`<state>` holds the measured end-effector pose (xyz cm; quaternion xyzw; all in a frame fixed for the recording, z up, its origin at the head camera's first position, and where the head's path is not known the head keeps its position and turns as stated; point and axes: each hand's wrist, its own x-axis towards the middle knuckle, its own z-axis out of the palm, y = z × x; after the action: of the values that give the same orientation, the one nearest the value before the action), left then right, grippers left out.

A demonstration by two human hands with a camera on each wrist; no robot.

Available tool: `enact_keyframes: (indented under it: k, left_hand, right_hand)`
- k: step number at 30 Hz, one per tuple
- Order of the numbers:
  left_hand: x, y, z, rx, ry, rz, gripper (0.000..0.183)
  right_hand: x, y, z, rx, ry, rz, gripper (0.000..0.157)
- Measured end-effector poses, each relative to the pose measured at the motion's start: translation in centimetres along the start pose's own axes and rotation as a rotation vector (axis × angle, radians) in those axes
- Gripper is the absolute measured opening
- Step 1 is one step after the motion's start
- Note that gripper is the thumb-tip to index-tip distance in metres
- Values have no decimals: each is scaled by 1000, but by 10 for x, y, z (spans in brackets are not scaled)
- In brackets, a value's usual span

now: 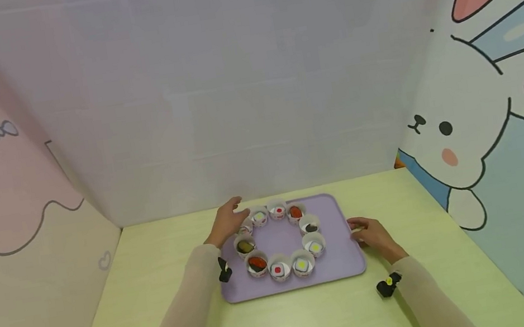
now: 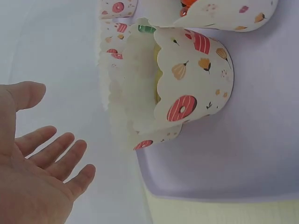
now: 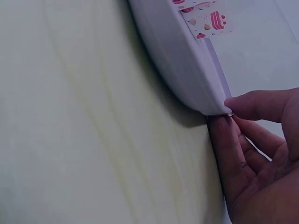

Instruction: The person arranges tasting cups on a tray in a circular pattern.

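A lilac tray (image 1: 278,234) on the table bears a ring of several white paper baking cups, printed with cakes and flowers. My left hand (image 1: 227,222) is over the tray's back left corner, beside the cups. In the left wrist view its fingers are spread and hold nothing, apart from the nearest paper cup (image 2: 196,77). My right hand (image 1: 371,234) pinches the tray's right edge; in the right wrist view the thumb (image 3: 254,103) lies on top of the rim and fingers (image 3: 229,149) sit beneath it. Small sushi-like pieces lie inside the cups, one with an orange-red top (image 1: 257,264).
The pale yellow table (image 1: 306,321) extends in front of the tray and to both sides. A plain whitish wall (image 1: 230,89) stands behind it. Side walls carry cartoon animals, a rabbit (image 1: 468,115) on the right. A black wrist camera (image 1: 387,286) is on the right wrist.
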<state>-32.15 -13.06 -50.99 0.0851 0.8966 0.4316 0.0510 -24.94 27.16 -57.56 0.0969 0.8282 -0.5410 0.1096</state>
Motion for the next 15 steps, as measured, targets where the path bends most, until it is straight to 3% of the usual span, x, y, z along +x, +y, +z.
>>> enact_keyframes:
  k: [9,15]
  left_hand:
    - [-12,-9,-12,17,57,30,57]
    - [-27,-13,-21,-39,85,41,55]
  right_hand:
    - [-5,-3,-5,34,-10,-3,50]
    - [-7,-10,-7,-28,37,-71,48]
